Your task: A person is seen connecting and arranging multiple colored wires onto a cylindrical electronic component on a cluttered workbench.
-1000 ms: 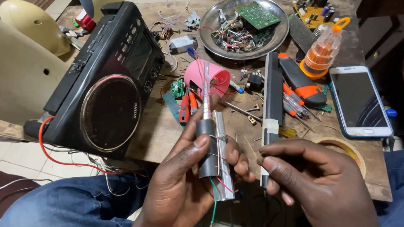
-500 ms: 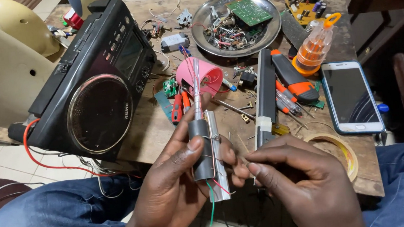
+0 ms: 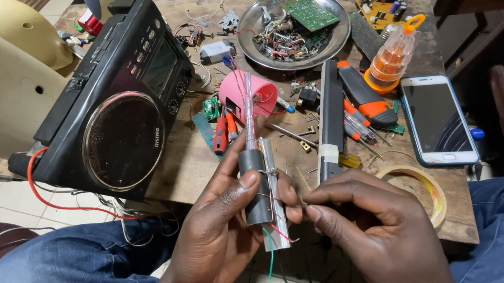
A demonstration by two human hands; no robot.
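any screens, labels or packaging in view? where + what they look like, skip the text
Smartphone: flat on the table, right side; white rectangular body, dark screen, off.
Radio: left side, tilted; black box, round silver-rimmed speaker grille, dark rectangular display, small pale lettering beside the grille.
Orange bottle: left of the phone, above it; clear orange plastic, orange cap loop.
No packages or signs visible.

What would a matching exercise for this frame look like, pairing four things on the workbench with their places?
Things:
1. Black radio
2. Smartphone
3. Green circuit board
4. Black cylinder

Places:
A. In the round metal tray
B. Held in the left hand
C. Left part of the table, tilted
D. Right part of the table, face up

Pairs: 1-C, 2-D, 3-A, 4-B
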